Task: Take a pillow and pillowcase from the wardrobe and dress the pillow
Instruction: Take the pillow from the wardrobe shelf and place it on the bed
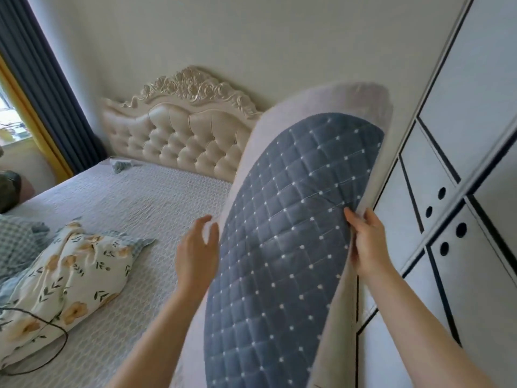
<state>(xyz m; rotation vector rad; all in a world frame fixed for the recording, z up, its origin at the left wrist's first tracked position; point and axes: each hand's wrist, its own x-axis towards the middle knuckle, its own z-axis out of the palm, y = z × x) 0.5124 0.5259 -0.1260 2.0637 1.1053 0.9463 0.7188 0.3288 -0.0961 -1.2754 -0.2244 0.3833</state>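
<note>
A long pillow [282, 228] stands nearly upright in front of me, its face quilted blue with white dots and its border pale grey. My right hand [368, 245] grips its right edge, fingers curled over the blue face. My left hand [195, 253] is at its left edge with fingers spread, touching or just off the pale border; I cannot tell which. The pillow's upper end is blurred. A floral pillowcase or cased pillow [64, 278] with yellow flowers lies on the bed at the left.
The bed [134, 208] with a pale quilted cover stretches to the left, ending at a tufted cream headboard [179, 135]. White wardrobe doors [458, 169] with black trim stand close on the right. A dark cable [56, 329] loops at lower left. Blue curtains [47, 88] hang by the window.
</note>
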